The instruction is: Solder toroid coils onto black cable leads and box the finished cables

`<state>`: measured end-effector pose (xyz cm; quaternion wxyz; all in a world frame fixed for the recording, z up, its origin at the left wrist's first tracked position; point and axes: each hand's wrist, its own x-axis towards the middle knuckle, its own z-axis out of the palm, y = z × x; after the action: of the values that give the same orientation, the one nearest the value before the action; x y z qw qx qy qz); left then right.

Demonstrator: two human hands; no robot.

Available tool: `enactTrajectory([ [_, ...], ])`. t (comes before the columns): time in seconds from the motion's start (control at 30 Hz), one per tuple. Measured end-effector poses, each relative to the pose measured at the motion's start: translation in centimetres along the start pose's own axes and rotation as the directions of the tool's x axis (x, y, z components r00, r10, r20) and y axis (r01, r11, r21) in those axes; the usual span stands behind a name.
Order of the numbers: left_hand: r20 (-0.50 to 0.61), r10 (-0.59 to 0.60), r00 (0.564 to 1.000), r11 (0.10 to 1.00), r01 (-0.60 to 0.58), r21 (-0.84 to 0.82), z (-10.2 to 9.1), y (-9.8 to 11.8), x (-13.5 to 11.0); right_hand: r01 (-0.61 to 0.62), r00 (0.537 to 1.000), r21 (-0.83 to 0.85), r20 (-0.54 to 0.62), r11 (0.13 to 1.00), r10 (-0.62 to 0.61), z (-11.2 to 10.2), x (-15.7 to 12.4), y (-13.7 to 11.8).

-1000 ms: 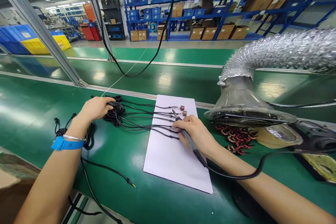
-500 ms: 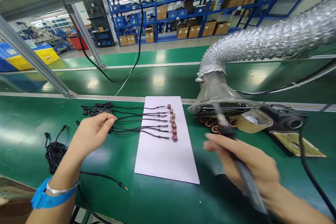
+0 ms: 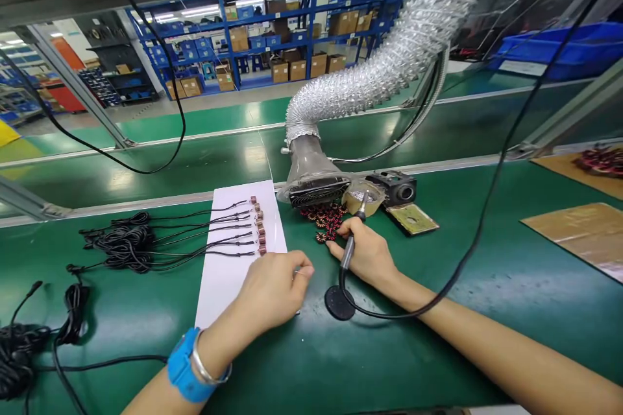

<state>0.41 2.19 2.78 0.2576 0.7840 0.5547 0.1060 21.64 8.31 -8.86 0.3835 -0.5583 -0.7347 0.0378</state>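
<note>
My right hand (image 3: 367, 253) grips a soldering iron (image 3: 349, 251), its tip over a tan holder (image 3: 374, 207) with silvery bits inside. Its fingertips are close beside a pile of small red-and-black ring-shaped parts (image 3: 327, 219); whether they touch any is unclear. In the middle, my left hand (image 3: 275, 288) is pinched closed on what looks like a thin silvery wire (image 3: 302, 272), over the lower right of a white board (image 3: 214, 292). On that board, a row of small reddish coils (image 3: 261, 230) lies beside the ends of several black cables (image 3: 228, 235).
A fume hood (image 3: 311, 165) on a silver hose (image 3: 370, 81) stands behind the parts. Bundled black cables (image 3: 124, 243) lie left. The iron's cord (image 3: 457, 279) loops across my right forearm. A black disc (image 3: 339, 303) and brown sheets (image 3: 579, 233) are on the green bench.
The view has swung right. My left hand has left the cable bundle for the board's lower right edge. My right hand has brought the soldering iron to the tan holder, beside the ring-shaped parts.
</note>
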Motion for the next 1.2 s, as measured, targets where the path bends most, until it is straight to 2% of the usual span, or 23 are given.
enactTrajectory([
  [0.13, 0.024, -0.004, 1.000, 1.000, 0.005, -0.017, 1.7, 0.5, 0.4, 0.007, 1.000, 0.056, 0.004, 0.998, -0.007, 0.3, 0.5, 0.0],
  [0.23, 0.045, -0.016, 0.999, 1.000, 0.017, -0.023, 2.5, 0.1, 0.0, 0.041, 0.999, 0.131, 0.005, 0.991, -0.042, -1.0, -0.7, -0.6],
  [0.3, 0.069, -0.013, 0.998, 0.999, 0.016, -0.034, 3.1, -0.1, -0.2, 0.105, 0.993, 0.205, 0.032, 0.973, -0.114, -2.3, -2.2, -1.5],
  [0.47, 0.122, 0.054, 0.991, 0.999, -0.055, 0.003, 4.9, -0.2, -0.3, 0.268, 0.930, 0.363, 0.146, 0.893, -0.338, -4.5, -5.2, -2.9],
  [0.63, 0.137, 0.079, 0.987, 0.995, -0.086, 0.044, 6.1, -0.3, -0.4, 0.297, 0.872, 0.448, 0.232, 0.843, -0.431, -4.5, -4.8, -2.2],
  [0.8, 0.148, 0.090, 0.985, 0.993, -0.101, 0.067, 6.3, -0.5, -0.3, 0.303, 0.869, 0.535, 0.184, 0.788, -0.459, -4.3, -4.2, -1.8],
  [0.97, 0.129, 0.066, 0.990, 0.996, -0.073, 0.051, 6.3, -0.3, -0.2, 0.344, 0.846, 0.572, 0.156, 0.745, -0.510, -4.3, -4.2, -1.7],
  [1.1, 0.108, 0.006, 0.994, 0.997, 0.001, -0.073, 6.1, 0.6, -0.3, 0.295, 0.871, 0.564, 0.173, 0.771, -0.460, -5.0, -4.2, -1.3],
  [1.2, 0.044, -0.051, 0.998, 0.987, 0.058, -0.152, 6.2, 1.5, -0.5, 0.282, 0.902, 0.588, 0.106, 0.758, -0.418, -5.7, -4.3, -1.3],
])
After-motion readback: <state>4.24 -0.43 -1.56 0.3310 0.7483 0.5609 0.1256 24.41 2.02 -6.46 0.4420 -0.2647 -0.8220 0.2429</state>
